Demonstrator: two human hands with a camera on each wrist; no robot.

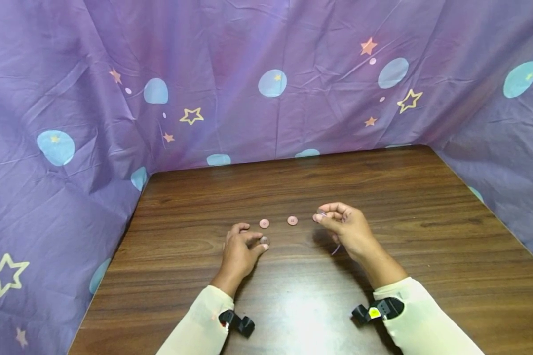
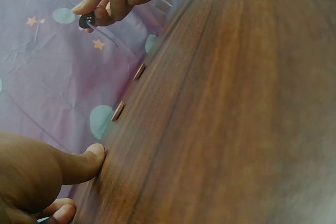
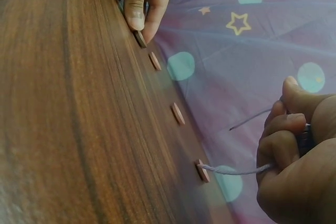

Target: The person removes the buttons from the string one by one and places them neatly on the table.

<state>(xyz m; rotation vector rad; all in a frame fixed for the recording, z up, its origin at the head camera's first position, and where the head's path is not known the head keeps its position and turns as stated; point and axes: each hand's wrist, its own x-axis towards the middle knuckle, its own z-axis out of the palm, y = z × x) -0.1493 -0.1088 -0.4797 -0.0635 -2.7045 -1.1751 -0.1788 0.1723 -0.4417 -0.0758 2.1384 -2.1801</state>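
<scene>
My left hand (image 1: pixel 241 250) pinches a brown button (image 1: pixel 264 240) between thumb and forefinger at the tabletop. My right hand (image 1: pixel 348 230), raised a little above the table, holds a dark button (image 2: pixel 86 20) with a thin pale lilac cord (image 2: pixel 105 34) at its holes. Something dark (image 3: pixel 305 139) also shows inside the curled right fingers; its kind is hidden. Three pink buttons lie in a row: one left (image 1: pixel 264 223), one in the middle (image 1: pixel 292 220), and one right (image 3: pixel 203 171) partly behind the right hand. Whether the cord touches that last button, I cannot tell.
A dark wood-grain table (image 1: pixel 195 202) spreads beneath both hands. Purple cloth (image 1: pixel 231 54) with stars and blue spots hangs along its back and sides. Each wrist wears a black camera over a pale sleeve (image 1: pixel 200 320).
</scene>
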